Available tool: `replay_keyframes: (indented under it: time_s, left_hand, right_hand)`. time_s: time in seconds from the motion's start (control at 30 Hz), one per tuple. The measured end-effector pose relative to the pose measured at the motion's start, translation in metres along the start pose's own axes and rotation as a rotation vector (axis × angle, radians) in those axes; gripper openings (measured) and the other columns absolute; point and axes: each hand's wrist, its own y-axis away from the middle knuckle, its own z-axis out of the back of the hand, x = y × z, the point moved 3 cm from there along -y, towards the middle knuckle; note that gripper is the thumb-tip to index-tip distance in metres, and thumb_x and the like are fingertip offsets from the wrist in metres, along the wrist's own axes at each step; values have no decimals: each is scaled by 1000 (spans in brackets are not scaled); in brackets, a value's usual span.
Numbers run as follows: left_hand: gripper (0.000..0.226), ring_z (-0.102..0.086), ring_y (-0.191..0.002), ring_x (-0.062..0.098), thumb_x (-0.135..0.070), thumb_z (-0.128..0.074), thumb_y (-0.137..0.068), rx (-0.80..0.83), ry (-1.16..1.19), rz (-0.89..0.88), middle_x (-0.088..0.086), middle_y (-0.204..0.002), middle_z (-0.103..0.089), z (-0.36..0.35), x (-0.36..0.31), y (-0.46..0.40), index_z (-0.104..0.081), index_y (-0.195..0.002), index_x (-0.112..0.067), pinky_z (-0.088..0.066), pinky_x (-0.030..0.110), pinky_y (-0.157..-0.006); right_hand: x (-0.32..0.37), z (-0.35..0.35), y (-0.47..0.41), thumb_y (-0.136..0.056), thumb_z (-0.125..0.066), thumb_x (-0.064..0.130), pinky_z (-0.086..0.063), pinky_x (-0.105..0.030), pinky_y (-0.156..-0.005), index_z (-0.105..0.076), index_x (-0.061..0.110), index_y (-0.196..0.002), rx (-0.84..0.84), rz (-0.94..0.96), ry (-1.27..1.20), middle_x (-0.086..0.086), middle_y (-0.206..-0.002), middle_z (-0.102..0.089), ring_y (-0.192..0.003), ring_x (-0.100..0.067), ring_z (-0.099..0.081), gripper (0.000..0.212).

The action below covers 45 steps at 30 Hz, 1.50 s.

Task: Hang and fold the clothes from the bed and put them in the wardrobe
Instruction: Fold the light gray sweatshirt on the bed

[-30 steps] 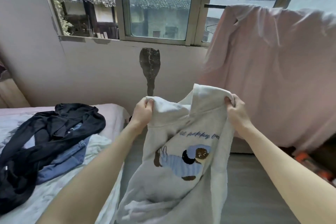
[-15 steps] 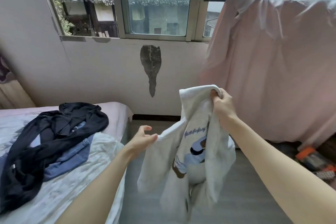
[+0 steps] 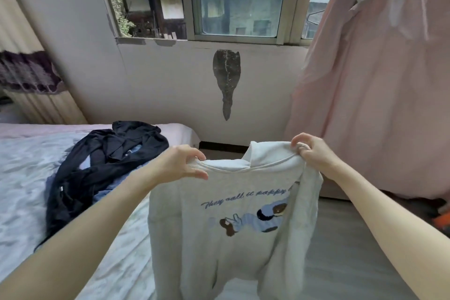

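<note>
Bedroom, pale wall with a dark peeled patch (image 3: 226,80) below a sliding window (image 3: 236,0). Bed (image 3: 29,178) at left, light crumpled sheet; on it a heap of dark clothes (image 3: 102,165) over blue denim (image 3: 107,192). Pink cloth (image 3: 375,85) draped at right over a rail. Grey floor (image 3: 341,238).

Pale grey sweatshirt (image 3: 219,238): held up in the air beside the bed edge, neckline uppermost, long axis vertical, hem downward, printed side facing the camera. Left hand (image 3: 177,165) pinches one shoulder; right hand (image 3: 314,153) grips the other.
</note>
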Motion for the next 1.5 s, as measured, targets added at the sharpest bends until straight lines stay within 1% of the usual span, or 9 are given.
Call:
replay_keyframes:
  time_s: [0.13,0.23,0.33,0.57,0.67,0.9,1.03,1.27,1.5]
  left_hand:
    - [20,-49,-70,9,-40,-74,-75,-88,-189,107,-9,-73,-45,8,19,36,-69,-84,-22,-38,26,-65]
    - [21,-52,-79,19,-43,-65,-83,-166,-212,241,-6,-84,-45,14,27,59,-68,-87,-22,-44,34,-74]
    - [21,-55,-85,19,-43,-58,-88,-237,-210,328,-8,-100,-50,19,32,89,-65,-91,-23,-46,37,-80]
    - [20,-53,-75,12,-16,-54,-94,-598,148,400,-12,-73,-58,50,45,159,-59,-79,-29,-39,21,-68]
    - [12,-57,-87,14,-14,-52,-95,-784,285,421,-2,-90,-64,65,46,186,-64,-95,-15,-44,27,-78]
    - [5,-52,-74,7,-29,-51,-93,-1085,230,488,-7,-86,-58,117,53,279,-51,-88,-30,-41,22,-67]
    - [12,-52,-73,13,-28,-54,-93,-1097,10,703,-4,-81,-58,132,83,333,-54,-94,-15,-37,27,-66]
    - [27,-59,-87,31,-32,-54,-92,-1100,-71,1045,10,-93,-64,128,181,402,-57,-100,-6,-37,31,-68]
    - [26,-58,-96,29,-30,-59,-91,-1223,-19,1261,11,-110,-65,160,347,440,-59,-102,-6,-29,26,-66]
  right_hand:
    - [11,-35,3,-87,-61,15,-40,-5,-69,-70,14,-81,338,110,107,11,-90,-54,-85,-3,-51,11]
    - [13,-66,9,-79,-68,38,-38,-16,-74,-64,14,-101,614,192,426,14,-104,-33,-95,-1,-43,33]
    - [28,-100,12,-88,-58,19,-43,-28,-82,-60,10,-100,511,429,667,4,-110,-38,-96,-18,-51,15]
    - [90,-137,6,-85,-52,6,-38,-34,-74,-59,8,-106,-74,525,296,-8,-105,-57,-98,-27,-50,22]
    - [127,-155,6,-85,-53,-3,-39,-29,-76,-56,5,-107,-47,521,-83,-10,-105,-59,-94,-25,-52,25]
    - [218,-202,-1,-80,-66,0,-44,-7,-61,-63,17,-94,276,593,-537,3,-89,-62,-75,-3,-55,23]
    - [260,-266,7,-84,-63,6,-49,-23,-54,-65,15,-93,476,522,-507,3,-76,-62,-64,-11,-56,14]
    - [324,-398,18,-87,-63,22,-37,-19,-51,-57,17,-100,567,708,-216,2,-88,-57,-70,-5,-51,15]
    - [423,-572,0,-88,-60,26,-47,-38,-76,-54,14,-113,627,693,-72,-9,-109,-61,-98,-28,-56,28]
